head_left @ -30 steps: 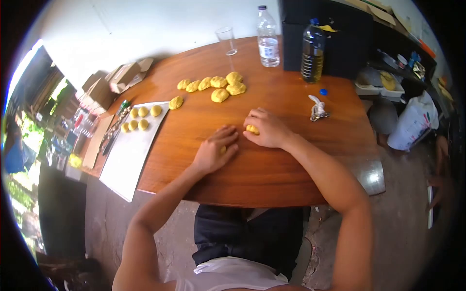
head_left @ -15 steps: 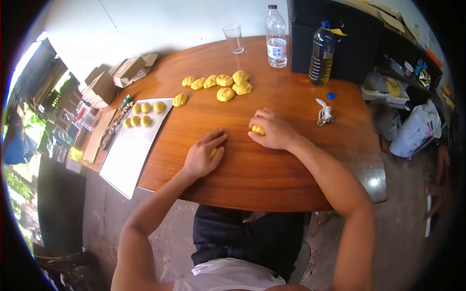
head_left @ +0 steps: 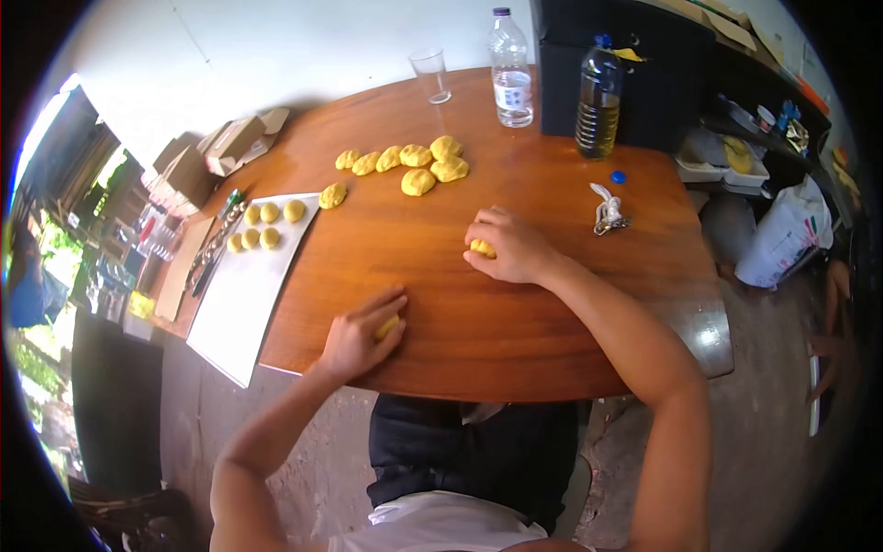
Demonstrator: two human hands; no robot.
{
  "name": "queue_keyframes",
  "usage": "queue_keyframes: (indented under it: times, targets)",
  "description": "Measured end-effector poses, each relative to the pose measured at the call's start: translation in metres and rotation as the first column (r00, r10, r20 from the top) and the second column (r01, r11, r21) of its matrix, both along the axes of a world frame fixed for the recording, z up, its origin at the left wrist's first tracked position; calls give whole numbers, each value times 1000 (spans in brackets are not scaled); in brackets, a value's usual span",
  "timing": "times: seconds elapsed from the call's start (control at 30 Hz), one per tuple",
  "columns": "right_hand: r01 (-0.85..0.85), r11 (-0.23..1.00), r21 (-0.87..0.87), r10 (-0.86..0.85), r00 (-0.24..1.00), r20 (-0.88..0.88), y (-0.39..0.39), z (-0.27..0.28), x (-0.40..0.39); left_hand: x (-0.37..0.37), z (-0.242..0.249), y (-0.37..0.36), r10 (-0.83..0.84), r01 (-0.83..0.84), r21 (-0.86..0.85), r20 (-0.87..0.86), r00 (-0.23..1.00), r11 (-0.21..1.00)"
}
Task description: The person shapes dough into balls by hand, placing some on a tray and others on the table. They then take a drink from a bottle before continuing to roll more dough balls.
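My left hand (head_left: pixel 361 339) curls over a yellow dough ball (head_left: pixel 387 327) on the wooden table, near its front edge. Farther forward and to the right, my right hand (head_left: pixel 511 247) cups a second dough ball (head_left: pixel 482 247) against the tabletop; its fingers cover much of it. Beyond my hands lie several rough dough lumps (head_left: pixel 418 182) in a loose group. One more lump (head_left: pixel 333 195) sits beside the right edge of a metal tray (head_left: pixel 232 308). Several smooth round balls (head_left: pixel 269 212) stand in two rows at the tray's far end.
At the back are a drinking glass (head_left: pixel 430 75), a clear water bottle (head_left: pixel 511 78) and a bottle of oil (head_left: pixel 598 106) before a black box (head_left: pixel 561 55). A blue cap (head_left: pixel 618 177) and keys on a white cord (head_left: pixel 608 213) lie right. Cardboard boxes (head_left: pixel 230 145) stand back left.
My left hand has slid toward me and slightly left with its dough ball. My right hand stays in nearly the same spot over its ball. The view has shifted a little.
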State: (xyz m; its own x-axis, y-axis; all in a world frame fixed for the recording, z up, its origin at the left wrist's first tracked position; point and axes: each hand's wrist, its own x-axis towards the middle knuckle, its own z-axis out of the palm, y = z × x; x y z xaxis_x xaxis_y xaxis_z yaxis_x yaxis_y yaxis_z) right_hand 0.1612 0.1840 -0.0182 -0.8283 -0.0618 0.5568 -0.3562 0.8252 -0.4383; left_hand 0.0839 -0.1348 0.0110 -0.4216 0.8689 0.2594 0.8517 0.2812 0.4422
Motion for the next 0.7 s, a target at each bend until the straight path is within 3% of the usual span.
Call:
queue_keyframes:
  times: [0.17,0.23,0.4,0.5,0.57,0.7]
  targets:
    - [50,998,40,-49,998,-28,-1,3,3,-34,-16,54,87,-84,63,-49,995,994]
    - [56,997,45,-55,998,-28,-1,5,3,-28,-22,69,5,9,93,-141,990,996]
    - [63,997,48,-62,998,-33,1,-1,1,22,0,27,-174,177,6,-140,975,984]
    - [33,998,48,-31,999,-38,2,0,1,22,1,-2,-162,156,-46,-150,975,987]
    - [38,999,20,-38,999,1,1,0,1,4,-5,-8,-90,89,-31,-35,995,996]
    - [42,998,35,-43,999,25,0,3,2,-17,-8,37,16,-17,-10,-62,998,1000]
